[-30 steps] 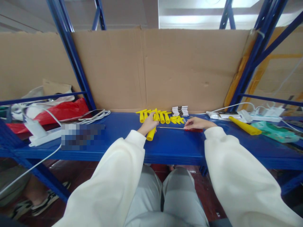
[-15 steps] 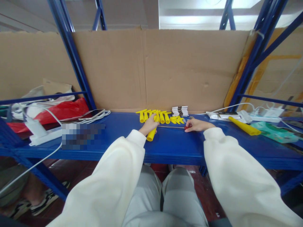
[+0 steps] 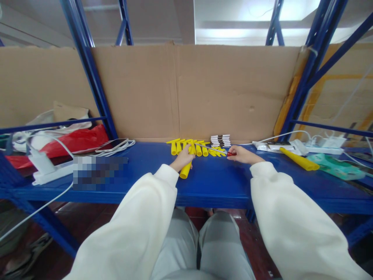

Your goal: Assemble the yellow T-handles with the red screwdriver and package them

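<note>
My left hand is closed around a yellow T-shaped plastic piece, whose wide round end points toward me. In my right hand is a screwdriver, gripped by its red handle. Its long metal shaft slants leftward toward the upper end of the held piece; whether the tip touches it I cannot tell. Behind my left hand, several similar yellow pieces stand in a row. Small flat yellow parts lie between the row and my right hand, in front of a stack of white pieces with dark bands.
A cardboard sheet backs the blue shelf. To the right lie a yellow tube, a green plastic packet and power strips. A phone, white cables, a power strip and a red bag are at left.
The screwdriver's shaft has swung from nearly level to slanting, its far end raised toward the top of the yellow piece. My left hand keeps its hold. The view has tilted slightly upward.
</note>
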A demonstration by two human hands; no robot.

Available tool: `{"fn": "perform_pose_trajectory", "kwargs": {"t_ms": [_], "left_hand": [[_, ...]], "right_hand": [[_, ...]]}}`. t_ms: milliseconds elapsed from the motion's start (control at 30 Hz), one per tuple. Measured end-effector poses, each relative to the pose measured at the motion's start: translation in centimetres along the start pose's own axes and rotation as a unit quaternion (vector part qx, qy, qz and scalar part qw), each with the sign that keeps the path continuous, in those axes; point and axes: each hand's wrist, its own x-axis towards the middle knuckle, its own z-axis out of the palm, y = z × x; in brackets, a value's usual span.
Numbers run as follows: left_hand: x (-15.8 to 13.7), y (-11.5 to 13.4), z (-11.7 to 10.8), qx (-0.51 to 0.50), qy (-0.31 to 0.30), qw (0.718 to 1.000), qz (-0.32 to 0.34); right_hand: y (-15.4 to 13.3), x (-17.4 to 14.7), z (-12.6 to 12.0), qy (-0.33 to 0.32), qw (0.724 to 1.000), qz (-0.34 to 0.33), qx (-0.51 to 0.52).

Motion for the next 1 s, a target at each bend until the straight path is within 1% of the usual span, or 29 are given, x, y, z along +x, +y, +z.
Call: {"fn": "perform_pose_trajectory", "kwargs": {"t_ms": [200, 367, 500, 667, 867, 1000], "left_hand": [[0.06, -0.12, 0.03, 0.008, -0.008, 1.0, 0.015], [0.05, -0.22, 0.09, 0.018, -0.004, 1.0, 0.02], [0.06, -0.24, 0.1, 0.022, 0.002, 1.0, 0.021], [0.13, -0.23, 0.09, 0.024, -0.006, 1.0, 0.014], [-0.19, 0.03, -0.01, 0.019, -0.005, 1.0, 0.009], [-0.19, 0.06, 0.01, 0.021, -0.012, 0.999, 0.022]], "right_hand": [[0.11, 0.24, 0.47, 0.008, 1.0, -0.009, -0.018], [0.42, 0.41, 0.73, 0.026, 0.999, -0.007, -0.026], [0.34, 0.38, 0.72, 0.026, 0.999, -0.006, -0.039], [0.28, 0.35, 0.65, 0.027, 0.998, -0.009, -0.054], [0.55, 0.45, 0.57, 0.039, 0.997, -0.013, -0.061], [0.58, 0.48, 0.61, 0.037, 0.998, -0.002, -0.058]]}}
